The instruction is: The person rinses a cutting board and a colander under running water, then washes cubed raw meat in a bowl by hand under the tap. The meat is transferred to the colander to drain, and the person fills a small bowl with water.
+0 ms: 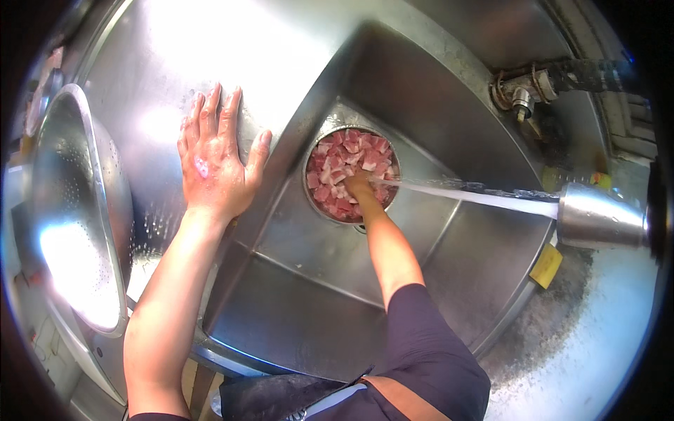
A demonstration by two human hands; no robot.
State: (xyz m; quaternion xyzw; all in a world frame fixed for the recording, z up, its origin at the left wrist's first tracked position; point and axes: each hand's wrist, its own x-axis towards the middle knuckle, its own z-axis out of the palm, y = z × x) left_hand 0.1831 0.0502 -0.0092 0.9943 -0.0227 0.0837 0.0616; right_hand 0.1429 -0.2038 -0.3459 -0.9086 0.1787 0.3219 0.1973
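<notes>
Fingers of the right hand (359, 184), grip hidden from me, lie in likely slippery meat (345, 156), best cupped underneath; left hand (219, 165), at nine o'clock, splays empty.

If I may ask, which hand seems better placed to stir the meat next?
Probably the right hand: it is down among the meat in the metal bowl, while the left hand rests spread on the counter outside the sink.

White glare washes out the steel counter (239, 63).
</notes>
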